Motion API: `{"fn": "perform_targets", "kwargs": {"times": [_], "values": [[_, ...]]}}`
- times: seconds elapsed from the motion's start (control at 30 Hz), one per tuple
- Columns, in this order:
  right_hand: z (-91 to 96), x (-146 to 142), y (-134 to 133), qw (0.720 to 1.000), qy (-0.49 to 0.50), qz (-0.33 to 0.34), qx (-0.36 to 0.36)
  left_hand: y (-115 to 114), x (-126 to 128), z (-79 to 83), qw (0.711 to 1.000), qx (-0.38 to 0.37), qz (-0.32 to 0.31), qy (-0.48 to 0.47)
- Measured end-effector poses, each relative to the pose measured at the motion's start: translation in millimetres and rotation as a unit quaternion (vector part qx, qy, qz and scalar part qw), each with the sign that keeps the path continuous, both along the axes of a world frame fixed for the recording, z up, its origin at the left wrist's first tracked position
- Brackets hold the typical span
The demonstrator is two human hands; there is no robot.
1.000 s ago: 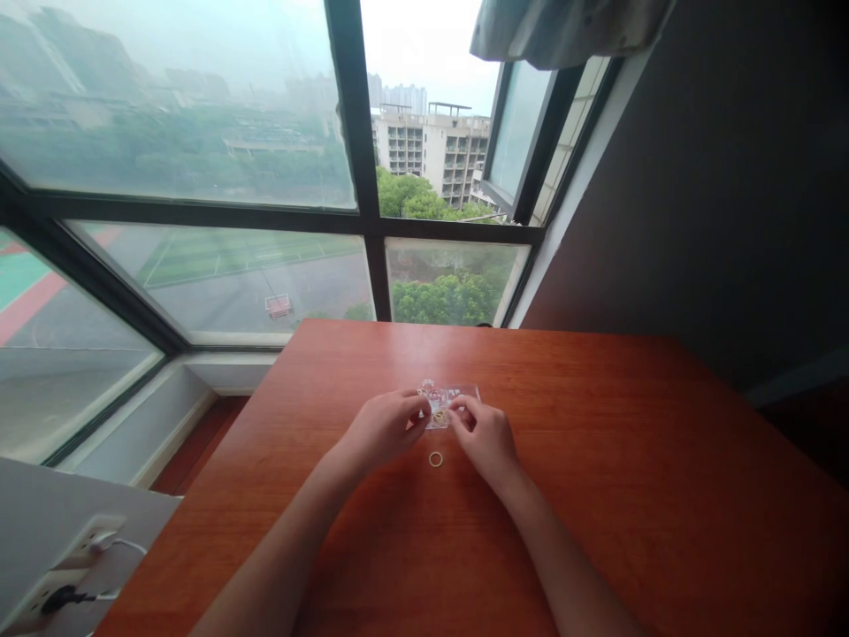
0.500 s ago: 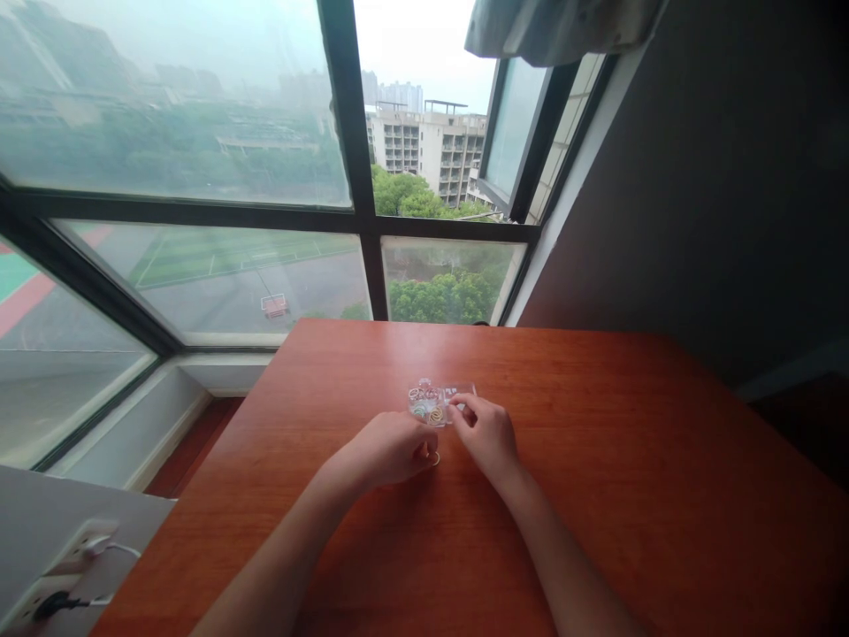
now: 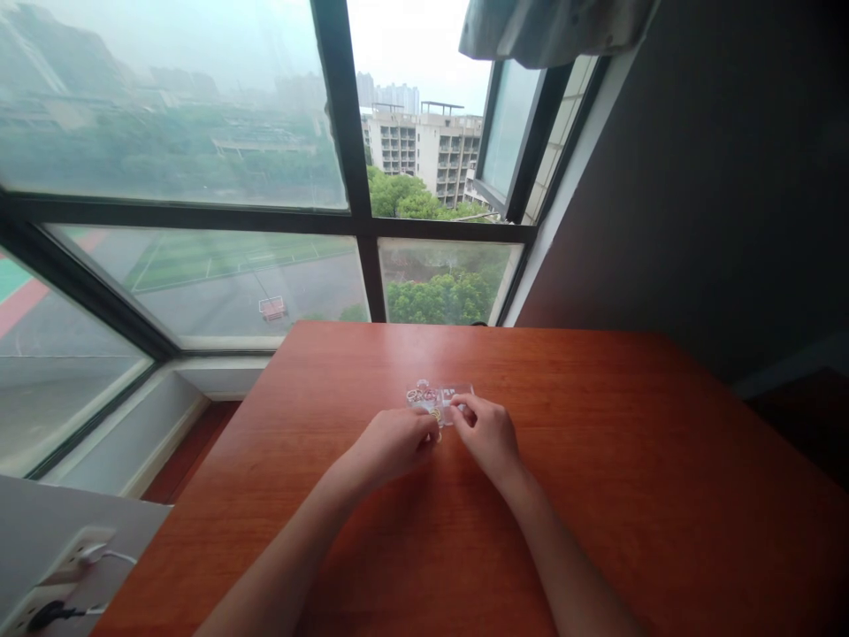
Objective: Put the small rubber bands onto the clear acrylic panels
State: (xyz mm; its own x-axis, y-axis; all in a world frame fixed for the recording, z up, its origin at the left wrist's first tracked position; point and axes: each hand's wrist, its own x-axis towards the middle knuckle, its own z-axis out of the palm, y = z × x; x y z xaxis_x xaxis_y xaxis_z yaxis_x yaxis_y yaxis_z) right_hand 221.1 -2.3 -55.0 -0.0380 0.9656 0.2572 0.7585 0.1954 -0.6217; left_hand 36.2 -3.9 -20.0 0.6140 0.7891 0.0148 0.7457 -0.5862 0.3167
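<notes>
A small clear plastic box (image 3: 457, 389) lies on the wooden table with its lid apparently folded back to the right. Small reddish and white rings (image 3: 421, 396) sit in its far compartment, and yellow rings (image 3: 435, 414) show in the near one. My left hand (image 3: 398, 438) is at the box's near edge, fingers pinched on a small pale yellow ring (image 3: 439, 436). The back of this hand hides part of the near compartment. My right hand (image 3: 487, 432) is closed at the right side of the box, thumb and forefinger pinching the clear lid's edge.
The reddish wooden table (image 3: 597, 425) stretches around the box. Behind it stands a dark-framed window (image 3: 362, 226), with one pane swung outward at the right. A wall socket with plugs (image 3: 49, 610) is at the lower left, and a dark wall (image 3: 716, 195) rises on the right.
My left hand has moved slightly up and forward, bringing the pale yellow ring from the tabletop side to the box's near edge. My right hand stays at the box.
</notes>
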Motion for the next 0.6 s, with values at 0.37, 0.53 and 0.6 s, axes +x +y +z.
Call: {"fn": "perform_targets", "kwargs": {"times": [0.37,0.53,0.6], "values": [[0.8,2,0,1.000,0.002,-0.006,-0.004,15,-3,-22.4,0.983,0.052,0.146,-0.101],[0.6,12,4,0.999,-0.017,-0.041,-0.018,19,-14,-14.0,0.972,0.081,0.184,-0.123],[0.4,16,6,0.997,-0.031,-0.062,-0.023,21,-20,-12.5,0.968,0.086,0.200,-0.127]]}}
